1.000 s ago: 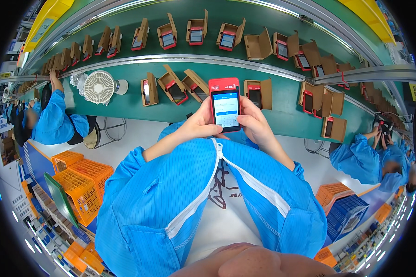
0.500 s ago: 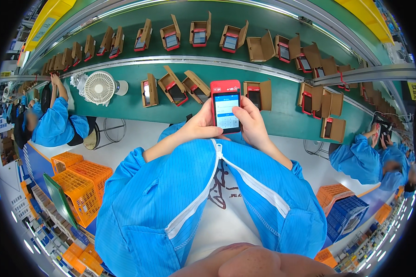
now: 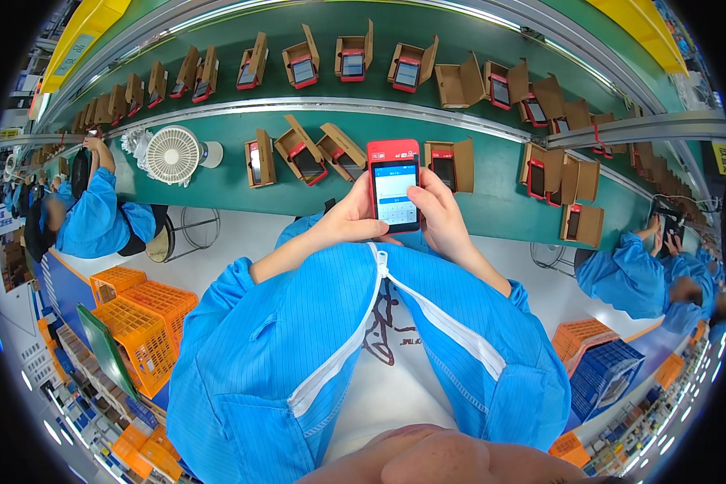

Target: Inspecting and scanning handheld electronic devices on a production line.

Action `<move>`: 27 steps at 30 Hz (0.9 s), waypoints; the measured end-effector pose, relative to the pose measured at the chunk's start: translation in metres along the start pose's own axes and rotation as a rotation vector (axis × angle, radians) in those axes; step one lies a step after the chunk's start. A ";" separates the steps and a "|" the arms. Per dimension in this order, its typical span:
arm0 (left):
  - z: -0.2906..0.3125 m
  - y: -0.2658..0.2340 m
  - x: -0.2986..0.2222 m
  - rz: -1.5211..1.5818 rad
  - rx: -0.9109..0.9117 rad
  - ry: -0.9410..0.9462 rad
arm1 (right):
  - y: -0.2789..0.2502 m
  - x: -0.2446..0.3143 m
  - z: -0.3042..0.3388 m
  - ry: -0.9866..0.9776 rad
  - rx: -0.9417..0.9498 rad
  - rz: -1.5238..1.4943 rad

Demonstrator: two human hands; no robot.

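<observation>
Between my two hands is a red and black handheld payment terminal [image 3: 394,153], upright in front of my chest with its screen lit. My left hand [image 3: 349,216] closes around its left edge, thumb along the lower side. Around the right edge wraps my right hand [image 3: 442,216], its thumb over the right part of the screen, where a keypad shows. Whether that thumb touches the glass I cannot tell. Just beyond, an open cardboard box [image 3: 464,161] with a similar terminal lies on the green bench [image 3: 234,129]. More such boxes [image 3: 302,153] lie to its left.
A white fan [image 3: 173,155] stands on the bench at left. Along the far green conveyor [image 3: 218,52] runs a row of open boxes with terminals. Co-workers in blue sit at left [image 3: 97,214] and right [image 3: 621,270]. Orange crates [image 3: 141,323] and a blue crate [image 3: 605,375] flank me.
The boxes on the far conveyor have shifted slightly to the right. My hands keep the terminal in place, and the right thumb has moved very slightly.
</observation>
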State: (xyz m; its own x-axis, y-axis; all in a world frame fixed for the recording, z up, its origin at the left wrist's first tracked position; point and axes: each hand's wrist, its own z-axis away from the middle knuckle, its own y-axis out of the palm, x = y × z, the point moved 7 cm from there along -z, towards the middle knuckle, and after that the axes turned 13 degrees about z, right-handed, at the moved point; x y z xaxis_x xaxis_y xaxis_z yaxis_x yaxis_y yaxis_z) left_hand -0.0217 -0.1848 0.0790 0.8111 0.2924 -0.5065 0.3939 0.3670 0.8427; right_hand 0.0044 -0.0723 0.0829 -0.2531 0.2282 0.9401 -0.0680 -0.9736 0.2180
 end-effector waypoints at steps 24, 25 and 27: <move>-0.002 0.004 0.002 0.046 0.005 -0.004 | -0.007 -0.003 -0.007 0.037 -0.082 0.019; -0.003 0.003 0.002 0.049 0.009 -0.005 | -0.007 -0.003 -0.008 0.037 -0.084 0.040; -0.005 0.001 0.001 0.059 0.008 -0.007 | -0.010 -0.003 -0.010 0.038 -0.088 0.060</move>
State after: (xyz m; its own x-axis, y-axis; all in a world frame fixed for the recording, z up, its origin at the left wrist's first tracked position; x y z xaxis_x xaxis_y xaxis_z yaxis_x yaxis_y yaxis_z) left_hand -0.0221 -0.1800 0.0781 0.8360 0.3074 -0.4545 0.3484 0.3424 0.8726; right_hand -0.0038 -0.0636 0.0751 -0.2953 0.1714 0.9399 -0.1355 -0.9813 0.1364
